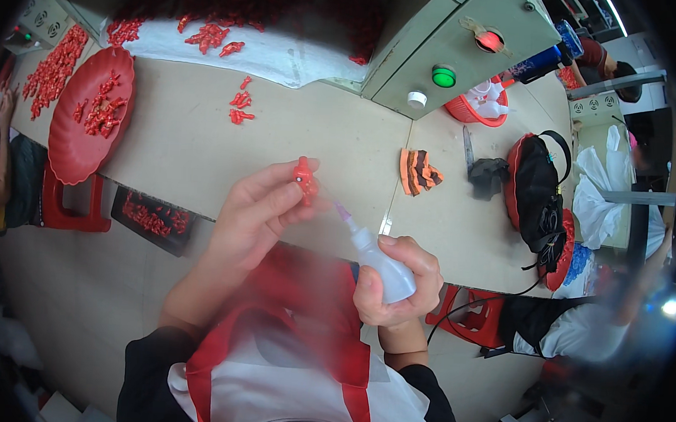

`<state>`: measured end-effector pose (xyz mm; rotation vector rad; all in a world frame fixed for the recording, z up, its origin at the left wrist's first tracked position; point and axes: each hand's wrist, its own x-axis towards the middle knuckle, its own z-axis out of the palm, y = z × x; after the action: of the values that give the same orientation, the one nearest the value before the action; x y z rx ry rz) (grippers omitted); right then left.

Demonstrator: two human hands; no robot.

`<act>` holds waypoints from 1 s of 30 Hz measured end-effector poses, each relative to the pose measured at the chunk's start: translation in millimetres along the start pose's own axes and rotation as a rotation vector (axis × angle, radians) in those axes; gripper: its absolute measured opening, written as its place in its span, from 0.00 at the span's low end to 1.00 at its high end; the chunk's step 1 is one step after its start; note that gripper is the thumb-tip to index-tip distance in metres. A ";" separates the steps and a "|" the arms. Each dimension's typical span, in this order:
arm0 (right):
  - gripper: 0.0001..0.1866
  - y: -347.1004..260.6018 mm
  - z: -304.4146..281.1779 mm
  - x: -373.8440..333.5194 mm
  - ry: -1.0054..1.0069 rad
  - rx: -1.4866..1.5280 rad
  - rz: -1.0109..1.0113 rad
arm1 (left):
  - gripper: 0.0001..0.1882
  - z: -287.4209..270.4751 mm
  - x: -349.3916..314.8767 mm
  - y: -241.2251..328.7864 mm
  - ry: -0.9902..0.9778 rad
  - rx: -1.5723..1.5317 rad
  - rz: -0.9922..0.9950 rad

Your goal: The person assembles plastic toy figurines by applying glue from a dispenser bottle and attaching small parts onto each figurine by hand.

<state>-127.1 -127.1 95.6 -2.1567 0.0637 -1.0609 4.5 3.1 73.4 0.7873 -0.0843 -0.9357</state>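
Between the thumb and fingers of my left hand (265,200) is a small red figurine (303,179), held up over the table's near edge. My right hand (402,281) grips a white squeeze bottle (385,268), its narrow purple-based tip (344,214) tilted up toward the figurine. A gap shows between tip and figurine. Several more red figurines (241,101) lie in a short row on the table beyond my left hand. An orange and brown striped cloth (419,172) lies to the right.
A green-grey machine (440,55) with lit buttons stands at the back, red pieces (208,37) on its white sheet. At left is a red scalloped tray (64,140). Rightward are a red basket of bottles (480,110), a blade (468,147) and a black bag (536,192). People sit on both sides.
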 end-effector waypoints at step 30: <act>0.15 1.1 -4.3 8.3 -0.117 -0.025 -0.013 | 0.16 -2.2 2.5 -9.9 -0.006 0.046 -0.003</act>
<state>-124.4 -133.2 102.2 -2.2398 0.0082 -0.9444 0.0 -1.0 64.8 0.8275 -0.1110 -0.9417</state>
